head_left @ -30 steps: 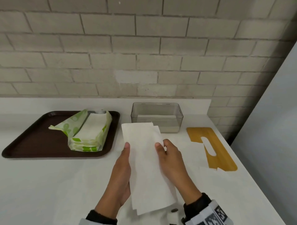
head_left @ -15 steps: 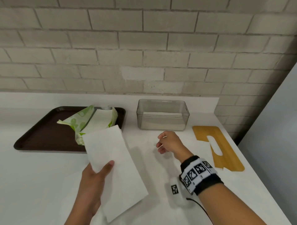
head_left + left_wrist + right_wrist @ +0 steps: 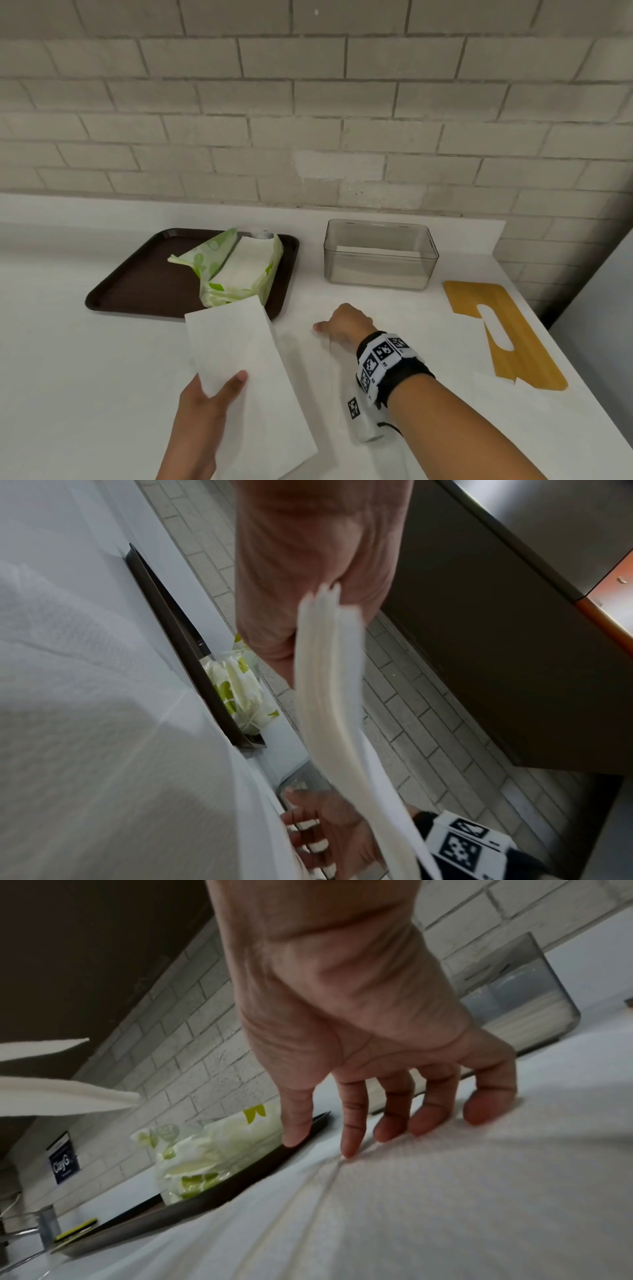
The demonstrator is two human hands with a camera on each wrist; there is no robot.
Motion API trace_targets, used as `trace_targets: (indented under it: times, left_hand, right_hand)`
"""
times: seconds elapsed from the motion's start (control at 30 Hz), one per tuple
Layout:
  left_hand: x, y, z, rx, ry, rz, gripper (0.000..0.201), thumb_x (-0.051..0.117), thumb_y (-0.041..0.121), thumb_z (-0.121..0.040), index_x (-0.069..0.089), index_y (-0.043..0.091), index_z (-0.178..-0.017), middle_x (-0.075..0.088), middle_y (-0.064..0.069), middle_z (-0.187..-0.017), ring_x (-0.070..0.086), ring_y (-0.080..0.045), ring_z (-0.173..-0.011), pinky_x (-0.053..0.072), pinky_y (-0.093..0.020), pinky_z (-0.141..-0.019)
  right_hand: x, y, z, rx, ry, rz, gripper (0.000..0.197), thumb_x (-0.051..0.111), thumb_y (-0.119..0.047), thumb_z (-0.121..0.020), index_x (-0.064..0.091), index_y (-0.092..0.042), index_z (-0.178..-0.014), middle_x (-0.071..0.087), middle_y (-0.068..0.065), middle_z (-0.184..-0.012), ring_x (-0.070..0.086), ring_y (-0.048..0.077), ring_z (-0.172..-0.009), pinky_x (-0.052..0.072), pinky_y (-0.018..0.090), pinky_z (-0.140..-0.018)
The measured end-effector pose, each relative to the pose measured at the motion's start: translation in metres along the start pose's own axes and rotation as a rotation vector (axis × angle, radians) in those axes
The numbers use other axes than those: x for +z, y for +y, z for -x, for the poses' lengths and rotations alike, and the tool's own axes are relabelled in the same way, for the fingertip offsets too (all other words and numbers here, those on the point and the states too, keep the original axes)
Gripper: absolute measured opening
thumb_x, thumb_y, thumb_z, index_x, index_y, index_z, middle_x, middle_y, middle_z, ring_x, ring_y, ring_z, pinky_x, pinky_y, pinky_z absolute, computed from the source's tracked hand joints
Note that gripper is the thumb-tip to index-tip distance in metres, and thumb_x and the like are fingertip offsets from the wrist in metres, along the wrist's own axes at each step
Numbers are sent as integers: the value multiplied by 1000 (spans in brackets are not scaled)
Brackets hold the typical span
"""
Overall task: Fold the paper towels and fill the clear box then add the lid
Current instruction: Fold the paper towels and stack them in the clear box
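Observation:
My left hand (image 3: 219, 407) grips a folded stack of white paper towels (image 3: 239, 359) above the counter, thumb on top; the stack's edge (image 3: 329, 696) shows layered in the left wrist view. My right hand (image 3: 339, 325) is lowered in front of the clear box (image 3: 380, 255). Its fingertips (image 3: 349, 1150) and thumb touch a flat white towel (image 3: 411, 1204) lying on the counter, which wrinkles under them. The box holds a low layer of towels. The wooden lid (image 3: 503, 332) with a slot lies flat to the right.
A dark brown tray (image 3: 137, 284) at the left carries an opened green-and-white towel pack (image 3: 236, 270). Another white sheet (image 3: 496, 394) overlaps the lid's near corner. A brick wall backs the counter, whose right edge lies just past the lid.
My right hand let go of the folded stack and went down to the counter in front of the box. My left hand carried the stack to the left.

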State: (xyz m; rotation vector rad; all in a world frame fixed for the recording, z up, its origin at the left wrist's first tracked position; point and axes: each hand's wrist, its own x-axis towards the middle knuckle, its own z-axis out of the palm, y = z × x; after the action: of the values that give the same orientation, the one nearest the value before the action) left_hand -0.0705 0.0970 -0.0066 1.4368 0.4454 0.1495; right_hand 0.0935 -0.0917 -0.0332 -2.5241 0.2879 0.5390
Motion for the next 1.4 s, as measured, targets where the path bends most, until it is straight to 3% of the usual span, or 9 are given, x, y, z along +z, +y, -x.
trace_targets:
  times: [0.17, 0.6, 0.7, 0.77, 0.87, 1.03, 1.2, 1.3, 1.4]
  left_hand:
    - [2, -1, -3, -6, -20, -9, 24, 66, 8, -85, 60, 10, -108, 69, -5, -95, 64, -30, -91, 48, -42, -83]
    - [11, -1, -3, -52, -99, -7, 16, 62, 8, -88, 62, 13, -103, 71, -7, -94, 66, -27, -86, 49, -34, -67]
    - [12, -2, -6, -73, -105, -10, 19, 59, 12, -91, 62, 11, -109, 71, -9, -98, 66, -30, -90, 50, -39, -77]
    - [15, -1, -7, -91, -106, 4, 19, 55, 17, -93, 61, 11, -111, 70, -9, -99, 65, -31, -92, 49, -42, -84]
    - [19, 1, -10, -100, -95, 25, 20, 51, 21, -96, 58, 14, -113, 68, -9, -102, 63, -31, -95, 46, -45, -93]
    - [25, 7, -16, -148, -114, 99, 22, 51, 23, -96, 57, 13, -114, 69, -12, -101, 64, -33, -92, 50, -44, -84]
    - [44, 17, -20, -195, -209, 197, 25, 53, 21, -95, 61, 11, -116, 71, -15, -103, 66, -36, -95, 53, -43, -78]
    - [56, 23, -20, -195, -274, 224, 29, 53, 24, -94, 61, 13, -120, 72, -13, -105, 66, -35, -99, 52, -46, -86]
    - [66, 25, -16, -260, -339, 225, 41, 53, 45, -91, 61, 19, -122, 71, -12, -107, 66, -34, -102, 49, -51, -94]
  right_hand:
    - [10, -12, -2, 85, 56, -13, 58, 60, -56, -78, 53, -19, -122, 45, 3, -131, 32, 29, -128, 26, 45, -101]
    - [17, -20, -8, 42, 44, 0, 32, 59, -31, -84, 57, -21, -114, 41, 3, -131, 29, 31, -127, 27, 45, -100]
    - [11, -15, -10, -59, 79, -264, 9, 61, -25, -81, 54, -21, -77, 58, 1, -102, 46, 29, -113, 35, 44, -101]
    - [-3, -12, -4, -172, 161, -510, 25, 63, -16, -82, 46, -22, -65, 53, -3, -76, 55, 23, -88, 44, 37, -88]
    - [-38, -9, 18, -283, 231, -853, 26, 57, -11, -89, 43, -19, -69, 49, 1, -73, 47, 17, -70, 38, 27, -63]
    - [-99, -4, 91, -541, 112, -1387, 11, 46, -9, -95, 53, -16, -90, 68, 0, -83, 63, 11, -72, 50, 24, -66]
    - [-119, -9, 134, -703, 27, -1355, 17, 41, -14, -99, 54, -16, -110, 69, -6, -98, 65, 6, -85, 53, 21, -71]
    - [-103, -12, 131, -645, 217, -1075, 19, 39, -18, -100, 48, -13, -117, 61, -4, -113, 57, 7, -105, 46, 23, -93]
    - [-81, -10, 125, -608, 423, -632, 5, 34, -22, -101, 38, -20, -101, 45, -5, -76, 43, 4, -68, 34, 13, -63]
